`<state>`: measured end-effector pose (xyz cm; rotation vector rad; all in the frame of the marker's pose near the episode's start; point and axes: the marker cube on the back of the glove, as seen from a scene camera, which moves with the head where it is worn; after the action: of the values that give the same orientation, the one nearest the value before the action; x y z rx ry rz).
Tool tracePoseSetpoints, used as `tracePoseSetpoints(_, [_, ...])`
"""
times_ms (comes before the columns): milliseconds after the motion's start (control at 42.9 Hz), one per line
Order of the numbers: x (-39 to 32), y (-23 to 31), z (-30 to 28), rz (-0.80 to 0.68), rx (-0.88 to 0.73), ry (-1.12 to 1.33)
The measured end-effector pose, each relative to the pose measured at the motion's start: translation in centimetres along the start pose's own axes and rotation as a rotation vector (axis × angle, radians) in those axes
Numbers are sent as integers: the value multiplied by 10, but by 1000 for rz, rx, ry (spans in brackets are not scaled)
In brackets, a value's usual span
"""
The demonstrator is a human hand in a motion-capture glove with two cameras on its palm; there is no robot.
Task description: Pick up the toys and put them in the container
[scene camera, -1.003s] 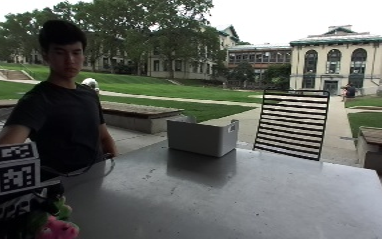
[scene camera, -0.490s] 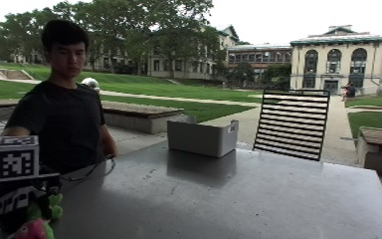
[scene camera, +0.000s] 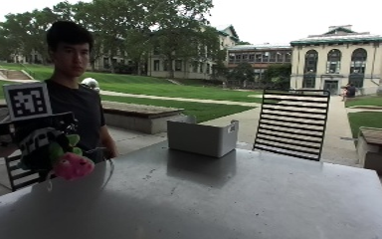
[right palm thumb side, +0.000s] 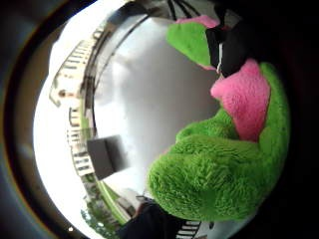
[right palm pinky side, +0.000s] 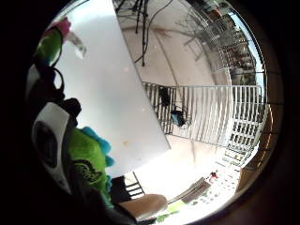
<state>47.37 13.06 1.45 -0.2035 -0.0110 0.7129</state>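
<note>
My gloved right hand (scene camera: 35, 144) is raised above the left end of the grey table (scene camera: 244, 199) and grips a green and pink plush toy (scene camera: 68, 162). The toy hangs clear of the table top. In the thumb side palm view the plush toy (right palm thumb side: 224, 159) fills much of the picture, close to the palm, with the grey container (right palm thumb side: 107, 157) small and far off on the table. The grey container (scene camera: 202, 137) stands at the table's far edge, well to the right of my hand. Green plush (right palm pinky side: 89, 159) shows beside the glove in the little finger side view.
A black slatted chair (scene camera: 292, 123) stands behind the table, right of the container. A stone bench (scene camera: 138, 115) lies beyond the table. The person stands at the table's left end. The table edge (right palm pinky side: 140, 122) runs under my hand.
My hand has risen with the plush toy, from low at the table's left corner to well above the table top. The container has not moved.
</note>
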Motion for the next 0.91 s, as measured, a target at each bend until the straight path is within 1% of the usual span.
tracePoseSetpoints(93, [-28,5,-43,-5,58,5])
tracePoseSetpoints(187, [-54,-8,-77,-64,221,19])
tracePoseSetpoints(233, [-67,-9,-91,-77,251,24])
tracePoseSetpoints(373, [-126,3,-130,-86,262,25])
tracePoseSetpoints(536, [-207,24,-162,-169,273,10])
tracePoseSetpoints(700, [-296,51,-177,-272,284,6])
tracePoseSetpoints(909, [-431,112,-175,-417,293,5])
